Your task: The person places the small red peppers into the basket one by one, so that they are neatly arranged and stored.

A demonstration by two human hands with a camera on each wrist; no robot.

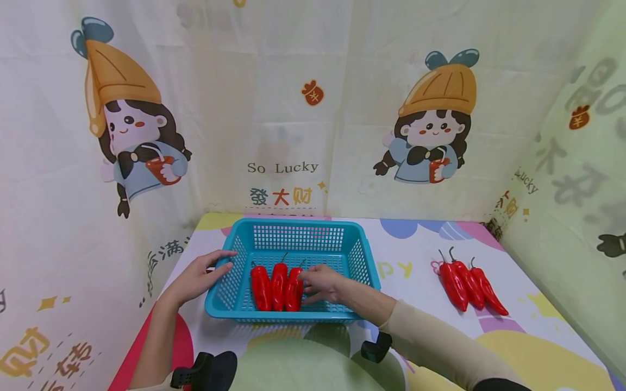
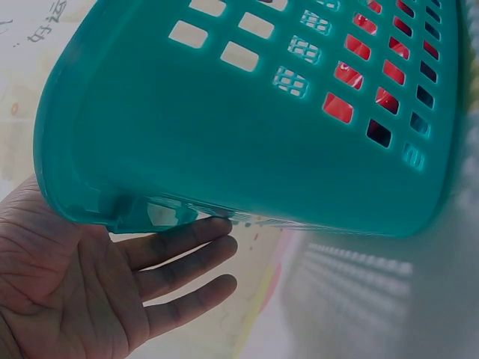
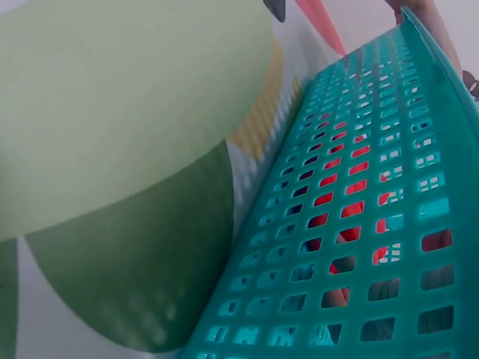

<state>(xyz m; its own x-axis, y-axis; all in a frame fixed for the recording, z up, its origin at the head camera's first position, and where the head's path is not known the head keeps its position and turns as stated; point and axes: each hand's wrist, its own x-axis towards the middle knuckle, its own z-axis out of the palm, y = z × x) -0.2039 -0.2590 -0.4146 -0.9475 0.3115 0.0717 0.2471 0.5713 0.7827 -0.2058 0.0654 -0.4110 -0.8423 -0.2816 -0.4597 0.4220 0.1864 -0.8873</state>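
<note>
While three glossy red peppers (image 1: pixel 279 288) lie in the turquoise plastic basket (image 1: pixel 293 315), three other peppers (image 1: pixel 469 283) remain outside at three o'clock; the left hand (image 1: pixel 201 277) spreads its fingers at nine, the right hand's (image 1: pixel 326 283) parted fingers touching one basketed pepper (image 1: pixel 292 296).

backdrop (image 1: pixel 362 32): pale cloth, two orange-hatted cartoon figures (image 1: pixel 432 138)
lettering (image 1: pixel 283 168): "So Lucky" above Chinese characters (image 1: pixel 281 196)
table (image 1: pixel 411 290): multicolour print, yellow patch (image 1: pixel 543 353) near right
</note>
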